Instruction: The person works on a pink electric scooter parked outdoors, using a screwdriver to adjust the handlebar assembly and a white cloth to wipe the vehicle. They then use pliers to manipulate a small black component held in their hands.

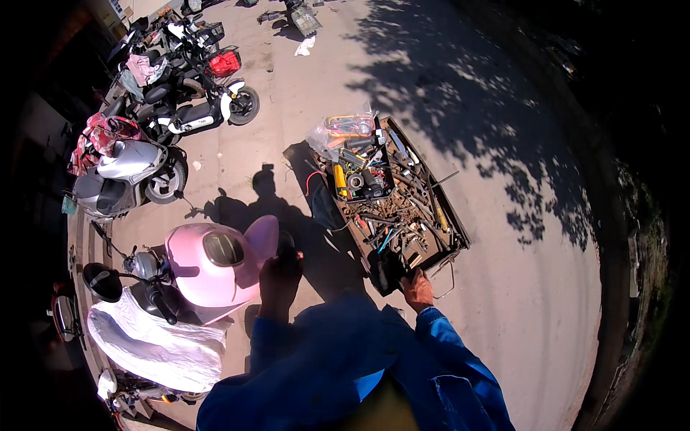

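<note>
My left hand (281, 276) is in deep shadow beside the front of a pink scooter (198, 276); its fingers do not show clearly, and a small round dark shape sits just above it. At the near end of a large metal tray (456, 241) full of tools is my right hand (417, 290), fingers closed at the edge of a black object (388, 271). What exactly they grip is too dark to make out. Inside the tray lie a yellow tool (340, 181), a roll of tape (355, 182) and several rusty metal parts (402, 205).
A clear plastic bag (327, 134) rests on the tray's far left corner. A thin rod juts out from the right side. Along the left stand a silver scooter (133, 161), a white-and-black scooter (194, 115) and a white cover (154, 345). Tree shadow falls on the pavement.
</note>
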`<state>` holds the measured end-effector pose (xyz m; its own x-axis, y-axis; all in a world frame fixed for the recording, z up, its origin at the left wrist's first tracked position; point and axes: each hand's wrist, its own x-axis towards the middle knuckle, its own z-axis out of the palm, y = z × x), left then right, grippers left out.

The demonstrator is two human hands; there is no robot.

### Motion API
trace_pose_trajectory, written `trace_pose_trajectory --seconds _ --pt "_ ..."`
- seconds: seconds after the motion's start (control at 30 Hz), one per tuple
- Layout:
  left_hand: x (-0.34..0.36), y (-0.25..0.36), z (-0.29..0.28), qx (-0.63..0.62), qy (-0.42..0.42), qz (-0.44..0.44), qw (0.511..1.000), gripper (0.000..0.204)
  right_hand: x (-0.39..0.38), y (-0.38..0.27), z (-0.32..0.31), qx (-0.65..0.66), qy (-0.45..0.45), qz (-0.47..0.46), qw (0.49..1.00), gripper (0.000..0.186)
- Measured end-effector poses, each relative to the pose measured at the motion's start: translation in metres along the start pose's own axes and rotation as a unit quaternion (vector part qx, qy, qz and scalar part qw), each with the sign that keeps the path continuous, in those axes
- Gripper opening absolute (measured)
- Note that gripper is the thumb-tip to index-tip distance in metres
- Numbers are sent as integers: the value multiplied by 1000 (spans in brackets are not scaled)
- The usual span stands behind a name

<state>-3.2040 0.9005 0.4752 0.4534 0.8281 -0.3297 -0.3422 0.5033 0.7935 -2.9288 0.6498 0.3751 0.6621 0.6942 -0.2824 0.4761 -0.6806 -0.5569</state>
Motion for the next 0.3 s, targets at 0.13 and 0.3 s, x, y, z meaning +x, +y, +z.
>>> trace_pose_trajectory --seconds 0.13,0.3 --pt "20 -7 -15 -74 4 10 997 22 22 -4 20 -37 -23 64 997 66" --pt "36 12 -1 -281 -12 -117 952 21 41 -9 25 -65 -1 37 997 74"
